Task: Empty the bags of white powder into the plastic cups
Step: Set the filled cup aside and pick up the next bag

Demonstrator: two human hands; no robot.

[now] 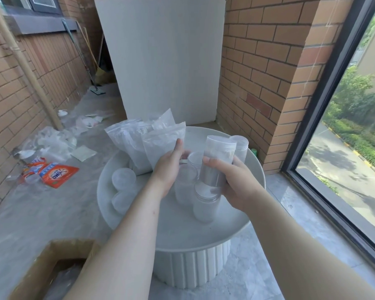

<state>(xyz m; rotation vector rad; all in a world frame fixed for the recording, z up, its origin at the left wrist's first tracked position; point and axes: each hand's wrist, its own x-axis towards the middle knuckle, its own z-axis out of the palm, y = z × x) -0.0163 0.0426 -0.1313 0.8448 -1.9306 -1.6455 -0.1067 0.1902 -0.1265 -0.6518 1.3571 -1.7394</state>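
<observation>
right hand (236, 182) curled round a tilted plastic cup (219, 152), left hand (169, 169) against a powder bag (160, 144) (grip unclear)

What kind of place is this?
Likely an enclosed apartment balcony: brick walls, a big window looking down on a road and trees, mops leaning in the far corner.

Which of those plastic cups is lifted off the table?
The tall clear cup gripped in the right hand, tilted above the rest. The other cups stand on the round white table.
</observation>
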